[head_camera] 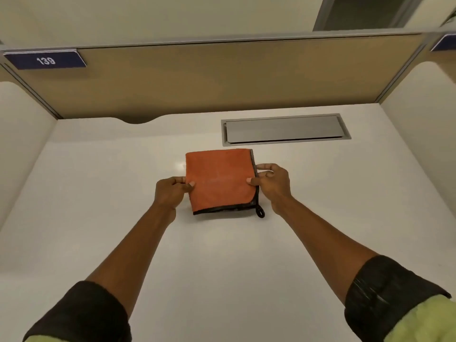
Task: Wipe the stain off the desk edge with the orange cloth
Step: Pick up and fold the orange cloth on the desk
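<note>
White desk point(98, 218), cubicle 139. Folded cloth point(219, 180) flat mid-desk, between both hands: left hand point(170, 191) pinches its left edge, right hand point(271, 181) its right. No stain visible; near desk edge lies below view.

the orange cloth point(219, 180) has dark grey edging and a black loop point(259, 211). the desk point(98, 193) is plain white, the far panel point(222, 77) tan, the number plate point(45, 60) navy with white digits.
</note>
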Available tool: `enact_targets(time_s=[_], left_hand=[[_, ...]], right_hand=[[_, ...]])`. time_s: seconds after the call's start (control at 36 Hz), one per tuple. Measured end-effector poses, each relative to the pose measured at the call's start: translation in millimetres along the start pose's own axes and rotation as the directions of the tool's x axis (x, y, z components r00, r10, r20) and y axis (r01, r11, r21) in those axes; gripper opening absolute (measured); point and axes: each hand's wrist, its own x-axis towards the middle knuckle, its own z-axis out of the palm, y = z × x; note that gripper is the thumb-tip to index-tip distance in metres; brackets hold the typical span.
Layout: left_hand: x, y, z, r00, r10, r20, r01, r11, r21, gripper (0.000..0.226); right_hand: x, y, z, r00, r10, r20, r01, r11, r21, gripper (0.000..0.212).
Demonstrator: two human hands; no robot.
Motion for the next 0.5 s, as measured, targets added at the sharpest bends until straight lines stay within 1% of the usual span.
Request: enact_targets(time_s=[0.06, 0.14, 0.22, 0.28, 0.33, 0.39, 0.44, 0.5], left_hand=[[-11.3, -0.3, 11.4, 1.0, 0.018, -0.004, -0.018, 0.999, -0.044, 0.017], [-30.1, -2.6, 29.1, 0.992, 0.125, 0.013, -0.124, 0.991, -0.043, 0.034], [-49.5, -4.1, 46.2, 0.955, 0.27, 0.123, -0.274, 0.962, 0.014, 0.033], [-61.7, -2.5, 58.4, 0.925, 0.327, 0.195, -0.346, 0.935, 0.073, 0.03], [-74.5, -2.2, 71.9, 0.896, 0.356, 0.264, -0.405, 0.9, 0.162, 0.032], [-88.2, -2.5, 87.4, 0.865, 0.372, 0.338, -0.466, 0.844, 0.265, 0.038], [-102.8, -2.0, 105.8, 0.839, 0.375, 0.396, -0.513, 0.787, 0.342, 0.043], [-118.1, -1.1, 126.5, 0.812, 0.388, 0.436, -0.562, 0.72, 0.406, 0.045]], right_hand=[[-9.5, 3.9, -23.3, 0.999, -0.051, -0.014, 0.052, 0.997, 0.06, 0.065], [-27.2, 13.1, -58.7, 0.989, -0.15, 0.02, 0.148, 0.987, 0.06, 0.067], [-47.3, 29.4, -90.4, 0.973, -0.226, 0.043, 0.228, 0.973, -0.047, 0.056], [-60.3, 40.9, -111.7, 0.971, -0.238, 0.034, 0.241, 0.964, -0.113, 0.051], [-72.7, 50.4, -134.1, 0.964, -0.265, 0.028, 0.265, 0.939, -0.219, 0.054], [-84.9, 59.5, -156.4, 0.957, -0.29, 0.02, 0.279, 0.901, -0.332, 0.058], [-98.1, 69.5, -178.1, 0.957, -0.291, -0.012, 0.262, 0.879, -0.398, 0.059], [-112.3, 80.9, -198.7, 0.947, -0.313, -0.075, 0.249, 0.86, -0.445, 0.055]])
